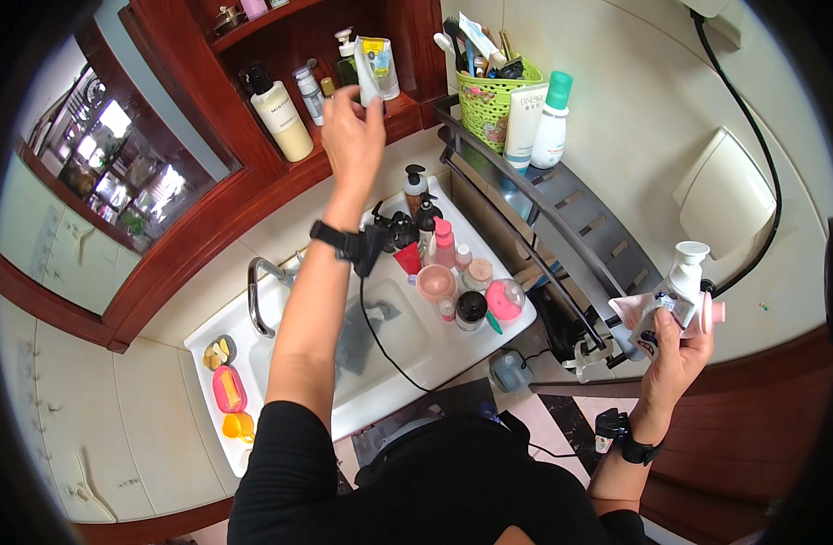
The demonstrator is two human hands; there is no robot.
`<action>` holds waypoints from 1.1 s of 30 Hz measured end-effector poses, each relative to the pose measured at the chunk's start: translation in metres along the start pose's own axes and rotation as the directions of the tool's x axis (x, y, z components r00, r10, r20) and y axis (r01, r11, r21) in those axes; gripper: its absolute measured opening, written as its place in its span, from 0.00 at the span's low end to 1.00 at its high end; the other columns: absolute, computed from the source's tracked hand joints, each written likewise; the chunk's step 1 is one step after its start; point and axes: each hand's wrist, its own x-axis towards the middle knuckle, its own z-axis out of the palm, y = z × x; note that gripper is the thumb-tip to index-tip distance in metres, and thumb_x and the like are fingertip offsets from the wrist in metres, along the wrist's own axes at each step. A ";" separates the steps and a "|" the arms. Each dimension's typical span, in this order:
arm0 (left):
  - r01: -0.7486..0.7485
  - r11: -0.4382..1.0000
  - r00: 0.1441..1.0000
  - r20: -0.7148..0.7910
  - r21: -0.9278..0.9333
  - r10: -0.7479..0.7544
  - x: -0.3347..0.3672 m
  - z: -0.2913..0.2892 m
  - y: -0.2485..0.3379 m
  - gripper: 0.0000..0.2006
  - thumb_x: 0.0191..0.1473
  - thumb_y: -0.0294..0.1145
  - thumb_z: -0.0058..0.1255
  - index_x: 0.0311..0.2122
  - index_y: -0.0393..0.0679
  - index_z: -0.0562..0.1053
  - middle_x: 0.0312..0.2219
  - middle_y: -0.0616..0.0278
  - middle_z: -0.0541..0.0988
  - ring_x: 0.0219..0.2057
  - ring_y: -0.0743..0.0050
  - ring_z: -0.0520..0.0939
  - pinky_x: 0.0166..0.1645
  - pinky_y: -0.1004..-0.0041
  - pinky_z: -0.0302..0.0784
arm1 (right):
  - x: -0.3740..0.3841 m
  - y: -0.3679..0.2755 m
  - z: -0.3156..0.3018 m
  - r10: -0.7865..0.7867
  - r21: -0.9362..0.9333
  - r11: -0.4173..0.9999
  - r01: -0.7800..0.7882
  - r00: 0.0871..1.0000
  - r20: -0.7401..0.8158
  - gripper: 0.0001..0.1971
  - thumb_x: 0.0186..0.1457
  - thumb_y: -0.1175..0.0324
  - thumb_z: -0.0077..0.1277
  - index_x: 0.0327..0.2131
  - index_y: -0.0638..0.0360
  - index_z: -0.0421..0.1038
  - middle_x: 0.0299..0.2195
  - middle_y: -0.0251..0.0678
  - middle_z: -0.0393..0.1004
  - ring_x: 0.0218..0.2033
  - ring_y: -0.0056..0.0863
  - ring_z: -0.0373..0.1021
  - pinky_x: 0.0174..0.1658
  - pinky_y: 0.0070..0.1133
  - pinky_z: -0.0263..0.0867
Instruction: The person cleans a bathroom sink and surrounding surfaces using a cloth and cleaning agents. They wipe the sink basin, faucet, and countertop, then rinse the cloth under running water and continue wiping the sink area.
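My left hand point(353, 141) reaches up into the red-brown cabinet. Its fingers are closed at the lower end of a slim white tube point(367, 80), which leans among the bottles on the shelf; the fingertips are partly hidden. Off to the right, my right hand point(675, 350) is wrapped round several toiletries held in one bunch. Among them are a white pump bottle point(687, 272) and a pale pink squeeze tube point(630, 311). A pink cap point(717, 312) sticks out beside the fingers.
Below the left arm is a white washbasin point(407, 341) with a dark cloth point(364, 331) in water. Bottles and jars crowd its right rim. A grey rack point(580, 209) on the wall bears a green basket point(485, 109), a white tube and a green-capped bottle point(552, 127). A cream bottle point(283, 118) stands on the shelf.
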 end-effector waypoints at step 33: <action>0.221 0.964 0.937 0.306 -0.149 -0.168 -0.100 -0.021 -0.041 0.19 0.60 0.48 0.51 0.35 0.40 0.80 0.25 0.51 0.83 0.28 0.50 0.83 0.36 0.61 0.77 | 0.004 -0.007 0.006 -0.068 0.029 0.997 0.069 0.997 -0.037 0.16 0.56 0.75 0.60 0.48 0.69 0.71 0.39 0.34 0.77 0.38 0.17 0.72 0.44 0.16 0.68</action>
